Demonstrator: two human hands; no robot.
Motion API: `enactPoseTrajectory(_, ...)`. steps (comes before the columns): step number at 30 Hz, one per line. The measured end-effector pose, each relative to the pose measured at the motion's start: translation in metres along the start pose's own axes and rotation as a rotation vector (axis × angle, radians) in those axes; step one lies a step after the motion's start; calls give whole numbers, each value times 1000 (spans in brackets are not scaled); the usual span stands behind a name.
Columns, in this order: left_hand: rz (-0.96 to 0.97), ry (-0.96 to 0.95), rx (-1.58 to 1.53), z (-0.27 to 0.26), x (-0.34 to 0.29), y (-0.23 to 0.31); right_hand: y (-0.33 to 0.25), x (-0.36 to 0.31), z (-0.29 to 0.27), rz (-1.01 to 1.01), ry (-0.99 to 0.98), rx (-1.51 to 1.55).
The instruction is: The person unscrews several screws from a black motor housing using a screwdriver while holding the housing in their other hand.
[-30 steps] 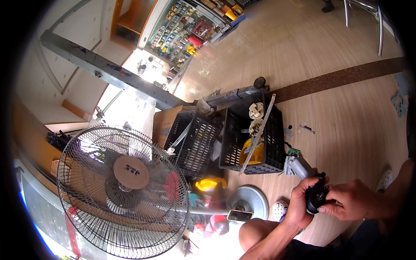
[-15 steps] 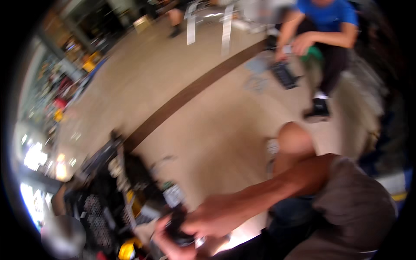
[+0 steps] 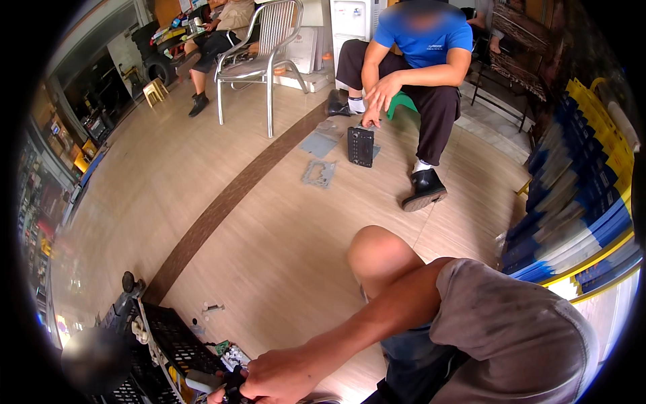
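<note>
From the right side my right forearm reaches down to the lower left. My right hand (image 3: 277, 376) is closed round a small black part (image 3: 233, 384) at the bottom edge. Only some fingertips of my left hand (image 3: 216, 396) show, against the other side of that part; the rest lies beyond the frame. A grey, rounded, elongated piece (image 3: 200, 381) is beside these fingertips. Just beyond my hands are a small pile of white pieces (image 3: 234, 357) and a bit of green circuit board (image 3: 221, 347). What kind the black part is cannot be made out.
At left stands a black slotted plastic crate (image 3: 180, 340). Across the floor a seated person in blue (image 3: 424, 40) steadies a black panel (image 3: 361, 147), with grey cut sheets (image 3: 318, 173) nearby. A metal chair (image 3: 262, 54) stands beyond, and a yellow-blue rack (image 3: 579, 202) at right.
The view has turned and sharpened from blur. My hands and the black part now sit lower and further left in the picture. The seated person's black panel now stands upright on the floor.
</note>
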State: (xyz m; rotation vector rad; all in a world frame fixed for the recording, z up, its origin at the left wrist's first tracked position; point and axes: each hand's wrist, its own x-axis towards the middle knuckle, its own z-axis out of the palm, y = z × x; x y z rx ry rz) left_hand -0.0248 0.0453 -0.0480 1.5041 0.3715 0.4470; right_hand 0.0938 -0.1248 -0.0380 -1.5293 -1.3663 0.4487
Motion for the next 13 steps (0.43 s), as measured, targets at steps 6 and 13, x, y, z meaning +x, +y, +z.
enactPoseTrajectory(6, 169, -138, 197, 1, -3, -13, -2, 1, -7, 57, -73, -87)
enactPoseTrajectory(13, -27, 24, -59, -18, 5, -42, 0, 0, -2, 40, -94, -59)
